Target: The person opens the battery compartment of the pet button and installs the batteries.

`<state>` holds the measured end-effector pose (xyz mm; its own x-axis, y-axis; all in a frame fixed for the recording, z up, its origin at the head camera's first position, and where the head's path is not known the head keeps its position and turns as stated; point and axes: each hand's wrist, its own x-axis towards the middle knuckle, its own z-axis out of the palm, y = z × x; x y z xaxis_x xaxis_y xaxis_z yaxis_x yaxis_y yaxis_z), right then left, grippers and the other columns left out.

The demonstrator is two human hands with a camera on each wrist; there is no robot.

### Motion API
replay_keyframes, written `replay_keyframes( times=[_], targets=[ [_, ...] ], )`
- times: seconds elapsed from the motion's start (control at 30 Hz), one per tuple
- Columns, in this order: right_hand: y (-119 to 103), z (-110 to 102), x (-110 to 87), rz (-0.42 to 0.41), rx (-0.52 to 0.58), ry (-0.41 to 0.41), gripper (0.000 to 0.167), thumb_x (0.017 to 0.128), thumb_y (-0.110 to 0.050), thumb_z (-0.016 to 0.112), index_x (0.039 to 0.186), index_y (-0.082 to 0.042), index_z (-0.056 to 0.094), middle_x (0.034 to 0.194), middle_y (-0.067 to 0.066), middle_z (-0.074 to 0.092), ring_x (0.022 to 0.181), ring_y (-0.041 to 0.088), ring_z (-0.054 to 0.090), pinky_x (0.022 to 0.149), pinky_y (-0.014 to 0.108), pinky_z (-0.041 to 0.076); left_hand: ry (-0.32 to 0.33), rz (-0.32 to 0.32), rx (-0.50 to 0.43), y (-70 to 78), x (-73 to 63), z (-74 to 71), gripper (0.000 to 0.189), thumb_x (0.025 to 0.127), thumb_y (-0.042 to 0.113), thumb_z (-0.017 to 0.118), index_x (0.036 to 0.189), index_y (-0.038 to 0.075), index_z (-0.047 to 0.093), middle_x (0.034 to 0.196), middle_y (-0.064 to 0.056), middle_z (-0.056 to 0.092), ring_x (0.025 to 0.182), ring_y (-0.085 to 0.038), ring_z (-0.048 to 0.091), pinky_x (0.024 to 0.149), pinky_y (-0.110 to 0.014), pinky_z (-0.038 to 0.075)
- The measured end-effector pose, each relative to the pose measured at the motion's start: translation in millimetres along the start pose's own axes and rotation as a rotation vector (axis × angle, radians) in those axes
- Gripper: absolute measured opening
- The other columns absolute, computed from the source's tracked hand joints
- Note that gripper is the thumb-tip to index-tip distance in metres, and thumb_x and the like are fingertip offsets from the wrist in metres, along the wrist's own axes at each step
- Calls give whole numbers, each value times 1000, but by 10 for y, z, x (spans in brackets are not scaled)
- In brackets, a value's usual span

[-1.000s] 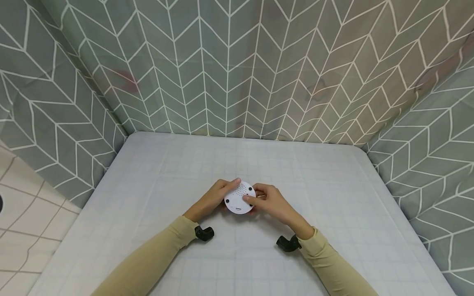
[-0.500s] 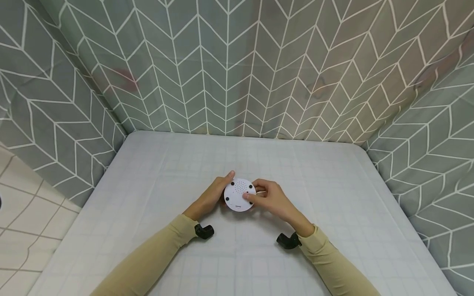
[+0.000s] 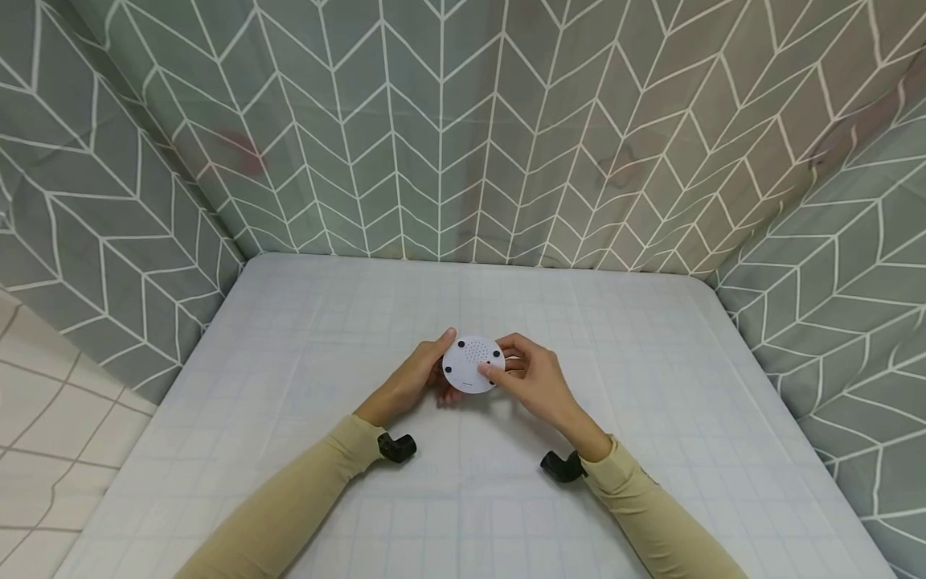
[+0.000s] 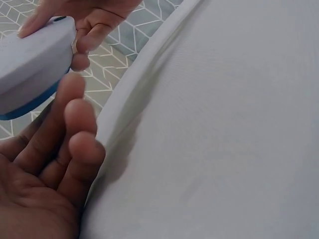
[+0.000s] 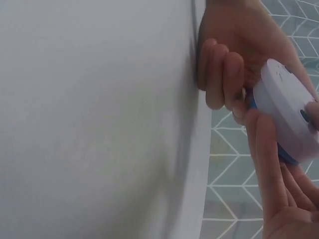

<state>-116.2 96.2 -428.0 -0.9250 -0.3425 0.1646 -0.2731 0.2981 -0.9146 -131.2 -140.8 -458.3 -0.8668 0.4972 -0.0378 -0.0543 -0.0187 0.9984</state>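
Note:
A round white device [image 3: 463, 371] is held up between both hands, its face with small speaker holes, dark round feet and a short slot turned up. Blue shows along its underside in both wrist views. My right hand [image 3: 538, 381] pinches its right side, thumb pressed on the white face and fingers beneath. My left hand [image 3: 411, 378] cups the left side, thumb lying along the edge and several fingers loosely curled below. In the left wrist view, those fingertips [image 4: 82, 117] stand beside the device's blue rim.
A table [image 3: 347, 305] covered with a white cloth lies below the hands. Patterned grey-green curtains [image 3: 463, 145] enclose its back and sides. Dark wrist cameras [image 3: 396, 448] sit at both sleeve cuffs. Pale floor tiles [image 3: 51, 418] show at the left.
My left thumb has come off the white face to its edge, uncovering another foot. Both hands and the device have shifted slightly away from the body, and the device has tilted. The right pinch stays.

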Motion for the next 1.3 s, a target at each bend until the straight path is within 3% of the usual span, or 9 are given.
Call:
replay_keyframes(
  times=[0.37, 0.63, 0.8, 0.9, 1.1, 1.3],
  targets=[
    [35, 31, -6, -154, -66, 45, 36, 89, -15, 87, 119, -8, 68, 111, 12, 77, 99, 26, 78, 82, 36, 64, -72, -5, -49, 8, 21, -29, 72, 113, 55, 34, 111, -7, 70, 77, -23, 71, 60, -24, 64, 54, -33, 55],
    [36, 33, -11, -204, -94, 40, 39, 88, -15, 87, 120, -7, 66, 112, 12, 76, 98, 25, 79, 81, 30, 63, -65, 7, -16, 34, 0, -42, 61, 113, 48, 41, 120, -6, 68, 86, -35, 68, 64, -27, 65, 55, -35, 56],
    [46, 29, -2, -216, -86, 30, 39, 89, -16, 87, 121, -6, 66, 111, 13, 77, 98, 25, 78, 82, 31, 63, -44, 23, 5, 45, 3, -46, 54, 113, 42, 45, 120, -6, 68, 88, -32, 69, 68, -27, 66, 56, -35, 56],
    [49, 29, 3, -183, -73, 22, 38, 90, -17, 86, 122, -6, 67, 110, 13, 78, 100, 25, 78, 83, 31, 63, -30, 27, 26, 53, 4, -49, 50, 112, 38, 48, 119, -7, 68, 87, -28, 69, 69, -27, 65, 58, -36, 56],
    [36, 1, 9, -29, -114, -6, 36, 99, -32, 77, 126, -9, 70, 115, 11, 78, 104, 23, 77, 90, 34, 62, -23, 17, 134, 35, 27, -77, 45, 109, 39, 55, 119, -3, 69, 94, -13, 71, 76, -25, 66, 70, -35, 58],
    [63, -20, 28, 58, -104, -81, 42, 102, -36, 71, 129, -4, 69, 118, 14, 77, 109, 26, 76, 94, 38, 61, -30, 37, 263, 24, 30, -121, 42, 107, 44, 57, 114, 5, 70, 97, -15, 71, 77, -28, 69, 80, -36, 54]
  ],
)
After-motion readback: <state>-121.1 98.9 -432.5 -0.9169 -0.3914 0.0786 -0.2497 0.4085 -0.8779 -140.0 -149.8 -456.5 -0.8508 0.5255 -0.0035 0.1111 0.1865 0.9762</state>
